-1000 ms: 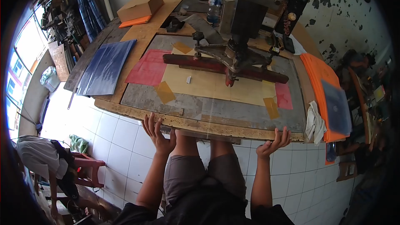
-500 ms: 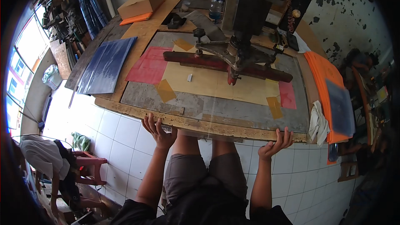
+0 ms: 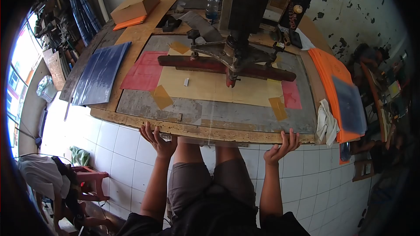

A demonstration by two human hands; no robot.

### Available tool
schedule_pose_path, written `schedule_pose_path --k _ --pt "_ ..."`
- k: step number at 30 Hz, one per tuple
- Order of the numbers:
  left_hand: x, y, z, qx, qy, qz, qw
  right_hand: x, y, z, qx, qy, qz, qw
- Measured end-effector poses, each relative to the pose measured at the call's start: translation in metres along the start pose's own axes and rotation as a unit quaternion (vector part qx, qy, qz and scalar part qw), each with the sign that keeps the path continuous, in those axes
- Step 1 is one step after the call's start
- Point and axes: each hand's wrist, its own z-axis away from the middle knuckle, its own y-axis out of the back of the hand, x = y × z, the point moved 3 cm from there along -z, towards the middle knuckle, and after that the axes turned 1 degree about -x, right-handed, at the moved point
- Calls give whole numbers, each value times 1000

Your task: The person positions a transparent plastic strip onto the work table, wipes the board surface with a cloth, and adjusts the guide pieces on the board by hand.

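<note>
My left hand (image 3: 158,141) is at the front wooden edge (image 3: 218,135) of the work board, its fingers curled up over the rim. Farther right, my right hand (image 3: 282,147) grips the same edge, thumb apart from the fingers. A clear, glossy film (image 3: 208,141) appears to overhang the edge between them; its full outline is hard to see. On the grey board surface (image 3: 140,100) lies yellow paper (image 3: 210,87) with red pieces (image 3: 143,71) at its ends and tan tape. Above it stands a press head (image 3: 230,54) with a long dark-red bar (image 3: 258,71).
Blue-tinted plastic sheets (image 3: 101,74) lie left, near a cardboard box (image 3: 134,6). Orange sheets (image 3: 334,78) and a white cloth (image 3: 326,123) are at right. A water bottle (image 3: 213,0) stands behind. Another person (image 3: 43,177) is at lower left by a red stool (image 3: 92,179).
The whole scene has shifted slightly left and up in view as the camera moved. Both hands stay at the front edge, and the press and papers keep their arrangement.
</note>
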Motion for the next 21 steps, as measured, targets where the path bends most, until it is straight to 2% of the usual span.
schedule_pose_path --k 21 --pt "0 0 1 -2 2 -3 1000 0 1 1 -5 -3 5 1000"
